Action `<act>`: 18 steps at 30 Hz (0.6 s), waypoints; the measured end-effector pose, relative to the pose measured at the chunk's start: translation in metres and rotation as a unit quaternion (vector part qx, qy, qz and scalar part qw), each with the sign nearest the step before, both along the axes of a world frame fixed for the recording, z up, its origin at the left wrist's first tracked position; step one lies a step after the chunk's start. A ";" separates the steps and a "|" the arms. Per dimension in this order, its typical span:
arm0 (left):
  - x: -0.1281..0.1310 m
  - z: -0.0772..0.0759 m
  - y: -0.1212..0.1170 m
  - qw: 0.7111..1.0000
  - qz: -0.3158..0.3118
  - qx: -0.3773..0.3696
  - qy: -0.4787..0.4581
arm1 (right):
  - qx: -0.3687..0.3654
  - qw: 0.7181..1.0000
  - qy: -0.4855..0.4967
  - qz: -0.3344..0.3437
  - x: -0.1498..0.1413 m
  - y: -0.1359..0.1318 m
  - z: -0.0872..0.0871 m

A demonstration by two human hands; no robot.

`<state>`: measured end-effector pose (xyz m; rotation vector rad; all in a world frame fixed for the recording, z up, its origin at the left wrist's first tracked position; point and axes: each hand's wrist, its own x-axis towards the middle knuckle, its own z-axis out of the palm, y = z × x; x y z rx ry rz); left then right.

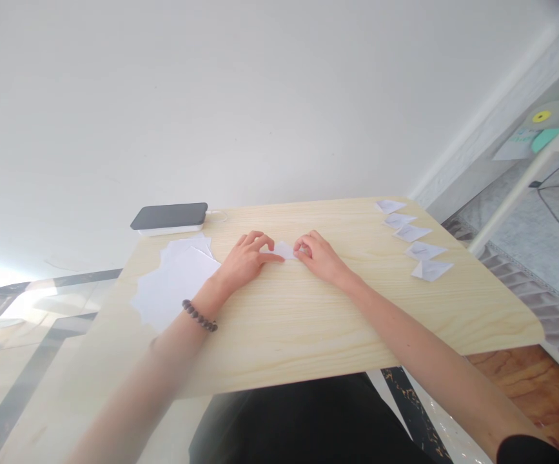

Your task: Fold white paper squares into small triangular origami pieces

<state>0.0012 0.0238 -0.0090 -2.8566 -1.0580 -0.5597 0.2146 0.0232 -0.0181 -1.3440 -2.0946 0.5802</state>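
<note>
Pale, smooth wood grain runs across the worktop point(308, 322), where a small piece of folded paper point(285, 251) lies near the middle, between the two hands. It is crisp, matte white, with its long axis running left to right and a blunt peak towards the wall; fingers hide its ends. The left hand point(251, 256) has thumb and forefinger apart around one end, while the right hand point(318, 256) pinches the other. Angular folded papers point(432, 270) line the right side; flat white sheets point(175, 280) overlap at left.
</note>
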 end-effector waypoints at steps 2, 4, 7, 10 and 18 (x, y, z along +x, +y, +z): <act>-0.001 0.000 0.002 1.000 0.000 0.002 -0.008 | -0.001 1.000 0.000 -0.001 0.000 0.000 0.001; -0.003 0.000 0.003 1.000 0.001 0.003 -0.018 | -0.002 1.000 0.001 0.000 0.000 0.001 0.002; -0.008 0.000 0.006 0.999 0.002 0.002 -0.032 | 0.000 1.000 0.002 0.001 0.000 0.001 0.002; -0.013 0.001 0.008 0.999 0.002 -0.003 -0.036 | 0.005 1.000 0.004 0.003 0.000 0.002 0.001; -0.024 0.005 0.008 0.998 0.028 -0.026 -0.048 | 0.005 1.000 0.011 0.004 0.000 0.001 0.002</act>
